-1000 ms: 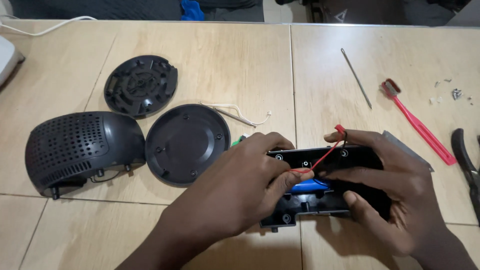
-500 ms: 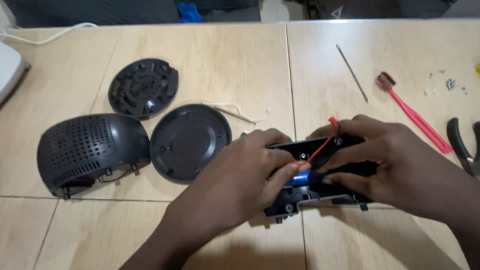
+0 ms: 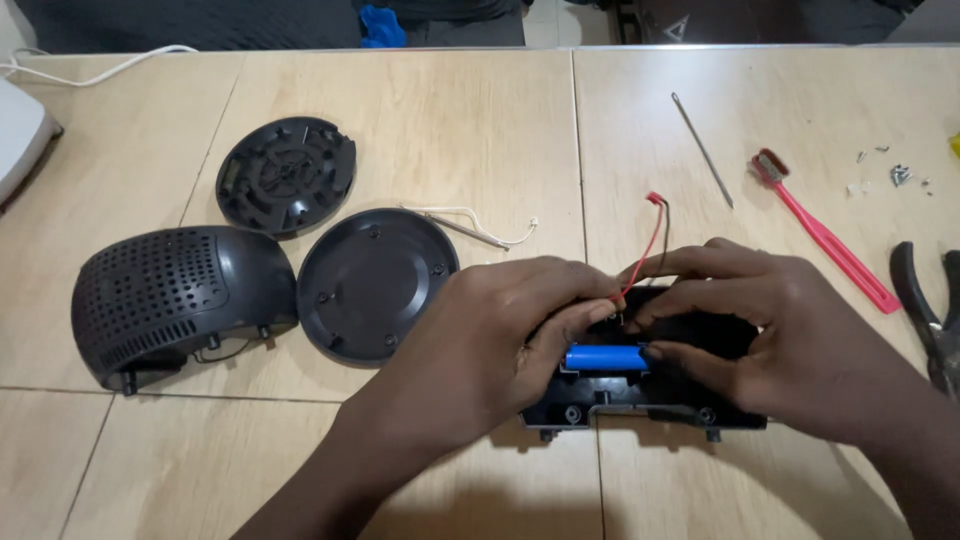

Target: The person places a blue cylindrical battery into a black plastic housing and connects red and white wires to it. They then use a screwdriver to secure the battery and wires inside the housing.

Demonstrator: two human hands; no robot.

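Battery [image 3: 605, 357], blue, cylindrical: seated in black housing [image 3: 640, 405] near table's front edge. Left hand [image 3: 500, 350] and right hand [image 3: 790, 340] pinch its ends. Risk, judged: red wire [image 3: 645, 245] snagged by fingers could tear loose.

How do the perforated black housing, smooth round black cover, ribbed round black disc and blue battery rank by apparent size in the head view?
1. perforated black housing
2. smooth round black cover
3. ribbed round black disc, slightly smaller, but farther away, so unsure
4. blue cylindrical battery
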